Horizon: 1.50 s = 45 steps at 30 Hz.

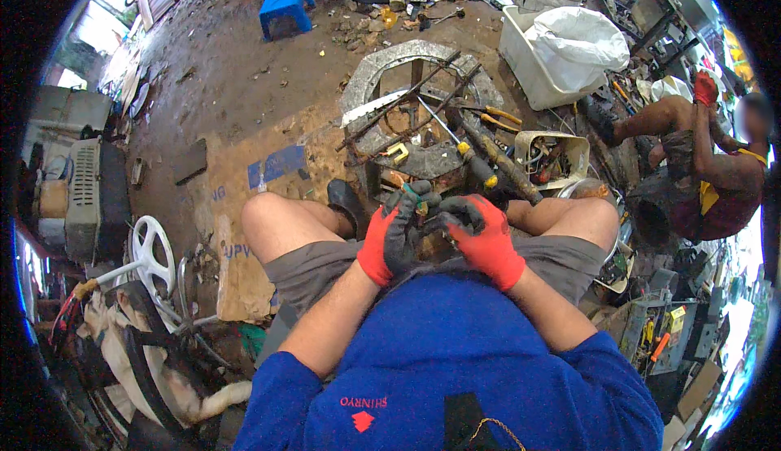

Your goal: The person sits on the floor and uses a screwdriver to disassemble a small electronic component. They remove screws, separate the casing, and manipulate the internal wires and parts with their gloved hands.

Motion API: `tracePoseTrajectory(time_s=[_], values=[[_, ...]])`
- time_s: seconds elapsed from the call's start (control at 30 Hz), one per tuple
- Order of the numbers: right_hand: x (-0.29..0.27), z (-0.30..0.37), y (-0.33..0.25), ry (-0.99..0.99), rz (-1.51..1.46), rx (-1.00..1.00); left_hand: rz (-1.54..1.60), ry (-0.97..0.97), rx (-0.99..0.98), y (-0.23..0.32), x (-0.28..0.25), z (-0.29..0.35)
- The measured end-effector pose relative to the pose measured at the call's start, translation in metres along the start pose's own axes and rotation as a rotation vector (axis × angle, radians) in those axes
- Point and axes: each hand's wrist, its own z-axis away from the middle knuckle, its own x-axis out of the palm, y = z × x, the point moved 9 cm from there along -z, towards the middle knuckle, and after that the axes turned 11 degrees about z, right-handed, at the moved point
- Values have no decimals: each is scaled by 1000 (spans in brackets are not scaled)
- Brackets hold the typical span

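Both my hands wear red gloves with dark, dirty palms and fingers, close together above my lap. My left hand is closed around a small green and copper-coloured piece, whose exact kind I cannot make out. Just to the right, my right hand has its fingers bent inward toward that piece. Whatever its fingertips pinch is too small and dark to name. Beyond the hands, a screwdriver with a yellow-and-black handle leans across a grey octagonal metal frame. Rusty rods lie over this frame too.
At the right stand an open pale container of metal scraps and a white bin with a sack. Another person sits farther right. Flattened cardboard covers ground at left, near a white wheel. A blue stool stands far off.
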Motion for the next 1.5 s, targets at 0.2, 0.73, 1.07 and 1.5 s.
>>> tracePoseTrajectory(time_s=[0.2,0.73,1.07,1.5], values=[[5,-4,-18,-91,91,-164,-115,-192,30,3,15,1],[8,-5,-18,-56,60,-117,-218,-161,-39,-20,-33,-15],[15,0,-11,-122,130,-95,-92,-94,-125,-22,-11,-6],[18,2,24,-108,-246,183,-180,-80,-157,-15,2,-1]])
